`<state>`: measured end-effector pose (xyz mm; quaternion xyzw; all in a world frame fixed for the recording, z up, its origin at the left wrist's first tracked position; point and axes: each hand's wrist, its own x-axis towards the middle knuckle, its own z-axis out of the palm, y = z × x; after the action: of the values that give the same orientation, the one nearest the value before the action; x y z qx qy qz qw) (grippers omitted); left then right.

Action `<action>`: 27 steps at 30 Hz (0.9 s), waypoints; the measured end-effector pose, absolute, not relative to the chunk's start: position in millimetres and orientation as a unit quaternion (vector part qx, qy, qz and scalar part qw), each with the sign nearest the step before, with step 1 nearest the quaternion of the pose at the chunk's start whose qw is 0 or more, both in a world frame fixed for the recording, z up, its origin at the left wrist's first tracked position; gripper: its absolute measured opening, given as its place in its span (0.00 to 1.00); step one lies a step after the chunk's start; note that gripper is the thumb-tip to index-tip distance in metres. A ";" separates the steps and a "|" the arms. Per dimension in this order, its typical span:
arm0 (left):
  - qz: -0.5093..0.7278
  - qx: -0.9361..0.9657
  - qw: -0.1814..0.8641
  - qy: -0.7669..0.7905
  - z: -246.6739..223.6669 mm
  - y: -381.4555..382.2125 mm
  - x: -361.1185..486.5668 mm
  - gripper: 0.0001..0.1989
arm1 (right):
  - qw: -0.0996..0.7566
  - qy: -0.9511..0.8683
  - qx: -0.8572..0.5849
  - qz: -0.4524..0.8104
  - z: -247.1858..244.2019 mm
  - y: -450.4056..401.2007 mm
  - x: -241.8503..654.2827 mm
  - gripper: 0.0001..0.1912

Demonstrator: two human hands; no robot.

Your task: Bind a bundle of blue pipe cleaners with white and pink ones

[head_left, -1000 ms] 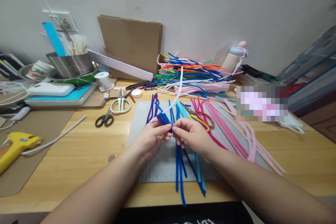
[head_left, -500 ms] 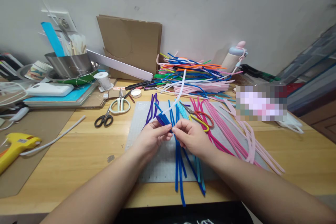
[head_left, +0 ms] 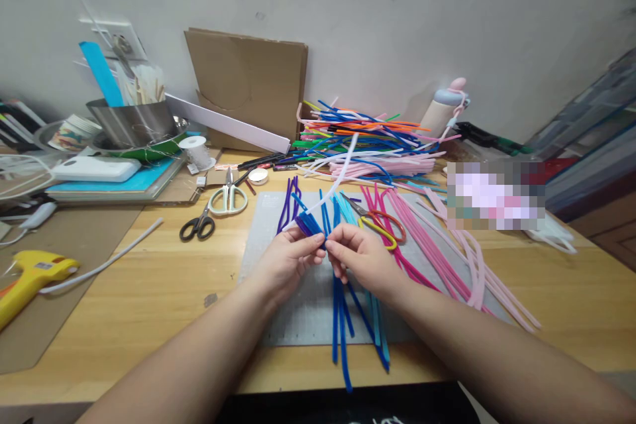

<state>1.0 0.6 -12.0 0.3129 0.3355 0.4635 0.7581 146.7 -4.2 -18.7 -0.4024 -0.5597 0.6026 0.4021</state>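
Observation:
A bundle of blue and purple pipe cleaners (head_left: 308, 224) is pinched in my left hand (head_left: 293, 258), with a long white pipe cleaner (head_left: 342, 172) rising from it toward the upper right. The fingertips of my right hand (head_left: 360, 258) close on the bundle's near end, touching my left fingers. Beneath both hands is a grey cutting mat (head_left: 298, 324). Loose blue pipe cleaners (head_left: 342, 338) lie across its front edge, purple ones (head_left: 288, 202) at its back left, and pink ones (head_left: 432, 252) to the right. Scissors with red and yellow handles (head_left: 385, 230) rest behind my right hand.
White-handled scissors (head_left: 227, 200) and black scissors (head_left: 197, 226) lie left of the mat. A yellow glue gun (head_left: 37, 278) is at far left. Behind stand a multicoloured pipe cleaner pile (head_left: 368, 139), cardboard (head_left: 248, 79), a metal pot (head_left: 134, 120) and a bottle (head_left: 443, 109).
The upper end of the white pipe cleaner has shifted slightly to the right. Both hands keep nearly the same place and hold on the bundle.

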 end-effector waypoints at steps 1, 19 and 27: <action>0.465 0.318 0.754 0.338 -12.7 0.4 1.4 0.08 | 0.402 -0.562 -0.402 0.600 -18.6 -4.7 146.1 0.11; 0.454 0.441 0.649 0.422 -13.4 15.7 -17.8 0.12 | 0.303 -0.626 -0.420 0.583 -2.7 8.5 166.1 0.09; 0.502 0.271 0.738 0.360 -1.7 12.5 -13.5 0.06 | 0.461 -0.584 -0.396 0.538 -0.8 4.4 163.0 0.11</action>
<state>-13.5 12.5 -1.7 0.2707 0.3604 0.5016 0.7384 163.0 4.4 -0.8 -0.3958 -0.5839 0.5384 0.4610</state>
